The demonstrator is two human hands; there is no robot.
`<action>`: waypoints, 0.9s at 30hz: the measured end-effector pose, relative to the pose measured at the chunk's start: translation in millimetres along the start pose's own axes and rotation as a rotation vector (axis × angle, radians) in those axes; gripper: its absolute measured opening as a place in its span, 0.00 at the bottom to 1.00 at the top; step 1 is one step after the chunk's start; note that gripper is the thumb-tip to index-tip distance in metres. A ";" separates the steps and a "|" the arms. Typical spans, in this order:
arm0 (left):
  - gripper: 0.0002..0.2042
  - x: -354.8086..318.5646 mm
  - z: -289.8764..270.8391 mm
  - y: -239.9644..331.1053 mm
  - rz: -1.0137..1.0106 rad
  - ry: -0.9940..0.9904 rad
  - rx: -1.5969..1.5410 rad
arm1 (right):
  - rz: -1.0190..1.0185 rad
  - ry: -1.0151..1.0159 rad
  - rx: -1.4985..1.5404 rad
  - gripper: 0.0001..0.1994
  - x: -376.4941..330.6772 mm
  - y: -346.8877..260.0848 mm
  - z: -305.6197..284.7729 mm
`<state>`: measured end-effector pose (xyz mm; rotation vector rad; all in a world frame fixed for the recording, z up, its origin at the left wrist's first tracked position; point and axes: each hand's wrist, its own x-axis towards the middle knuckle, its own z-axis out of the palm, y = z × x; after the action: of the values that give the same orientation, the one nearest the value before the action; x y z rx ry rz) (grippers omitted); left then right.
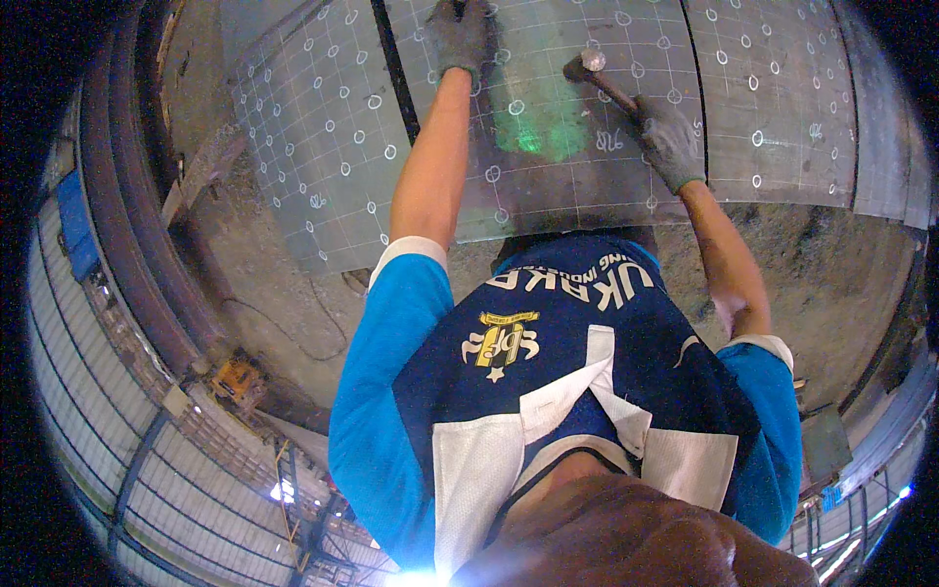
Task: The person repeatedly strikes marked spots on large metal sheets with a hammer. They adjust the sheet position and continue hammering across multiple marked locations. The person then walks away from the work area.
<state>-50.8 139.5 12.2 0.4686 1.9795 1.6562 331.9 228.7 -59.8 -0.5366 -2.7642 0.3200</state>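
Observation:
Steel plates marked with a chalk grid and small circles lie below my hands. My left hand, in a grey work glove, is at the top edge over the middle steel plate. Its fingers are drawn together, and what they hold, if anything, I cannot make out. In a matching glove, my right hand is wrapped round the handle of a hammer. The hammer's head, with a shiny worn face, is over the same plate, to the right of my left hand and apart from it.
Another marked plate lies to the left beyond a dark gap, and one more plate to the right. Dusty ground surrounds them. Long rusty steel beams run along the left, near a yellowish machine part.

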 end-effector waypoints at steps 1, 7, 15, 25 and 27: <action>0.10 -0.3 -3.1 -3.4 0.017 0.016 0.020 | 0.071 -0.131 0.017 0.12 18.7 -11.2 -18.6; 0.12 -14.0 3.0 19.9 -0.174 0.008 0.009 | 0.115 -0.195 0.205 0.17 108.1 -27.9 -52.5; 0.12 9.6 3.7 -49.4 0.013 -0.094 -0.164 | 0.030 0.034 0.576 0.14 236.3 -37.9 -64.9; 0.14 7.8 -10.6 -21.4 0.163 0.186 0.059 | 0.400 -0.322 0.503 0.17 171.6 -53.7 -68.7; 0.13 14.4 -21.7 -4.2 0.079 0.178 -0.059 | 0.360 -0.313 0.343 0.17 128.5 -58.6 -76.5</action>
<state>-74.9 129.5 8.4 0.3937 2.0551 1.8572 225.1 238.4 59.7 -0.9580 -2.7922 1.0169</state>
